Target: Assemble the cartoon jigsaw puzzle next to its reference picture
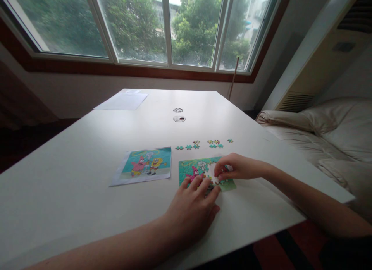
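Note:
A partly assembled cartoon jigsaw puzzle [186,167] lies on the white table, with a white gap right of its middle. My left hand [193,208] rests over the puzzle's lower left part, fingers spread and flat on it, hiding some of the picture. At the gap's right edge, my right hand [232,167] has thumb and fingers pinched low on a puzzle piece, mostly covered by the fingertips. Just behind the puzzle are several loose pieces, among them a teal piece [179,148] and a yellowish piece [216,141].
Left of the puzzle lies a printed reference picture [145,167] on paper. Two small round objects [179,119] sit farther back on the white table [87,153]. White sheets [123,101] lie at the far left corner. A pale sofa [290,134] stands to the right.

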The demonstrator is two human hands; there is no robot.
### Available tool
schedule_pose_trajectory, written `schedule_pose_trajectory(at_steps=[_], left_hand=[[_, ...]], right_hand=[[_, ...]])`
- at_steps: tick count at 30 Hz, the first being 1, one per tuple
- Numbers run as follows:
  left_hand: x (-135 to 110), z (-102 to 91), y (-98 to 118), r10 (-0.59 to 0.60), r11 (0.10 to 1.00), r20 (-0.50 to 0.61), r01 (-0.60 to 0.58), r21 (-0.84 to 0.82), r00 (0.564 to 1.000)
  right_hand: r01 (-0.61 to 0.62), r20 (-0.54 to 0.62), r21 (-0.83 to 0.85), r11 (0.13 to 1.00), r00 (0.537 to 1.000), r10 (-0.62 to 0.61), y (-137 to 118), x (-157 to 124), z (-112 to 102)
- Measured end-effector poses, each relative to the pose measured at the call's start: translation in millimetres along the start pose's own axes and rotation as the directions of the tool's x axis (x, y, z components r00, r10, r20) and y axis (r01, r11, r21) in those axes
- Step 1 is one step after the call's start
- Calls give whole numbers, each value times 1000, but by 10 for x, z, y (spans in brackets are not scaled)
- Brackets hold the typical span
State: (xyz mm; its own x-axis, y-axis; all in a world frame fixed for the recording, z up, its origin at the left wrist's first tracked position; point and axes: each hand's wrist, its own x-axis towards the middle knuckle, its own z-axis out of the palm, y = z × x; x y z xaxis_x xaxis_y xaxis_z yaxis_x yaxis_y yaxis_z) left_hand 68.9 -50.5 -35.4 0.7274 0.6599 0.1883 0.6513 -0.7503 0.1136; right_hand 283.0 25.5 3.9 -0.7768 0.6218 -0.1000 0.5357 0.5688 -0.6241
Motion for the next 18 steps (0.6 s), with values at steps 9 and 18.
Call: schedule_pose_trajectory(at_steps=[9, 18], left_hand=[[6, -21, 17, 0, 1000, 3, 0, -3, 1000], [2, -13, 5, -1, 1000, 6, 1, -21, 1000]], right_hand=[[20, -48, -66, 998, 999, -23, -19, 8, 28], [26, -80, -113, 993, 996, -35, 27, 28, 38]])
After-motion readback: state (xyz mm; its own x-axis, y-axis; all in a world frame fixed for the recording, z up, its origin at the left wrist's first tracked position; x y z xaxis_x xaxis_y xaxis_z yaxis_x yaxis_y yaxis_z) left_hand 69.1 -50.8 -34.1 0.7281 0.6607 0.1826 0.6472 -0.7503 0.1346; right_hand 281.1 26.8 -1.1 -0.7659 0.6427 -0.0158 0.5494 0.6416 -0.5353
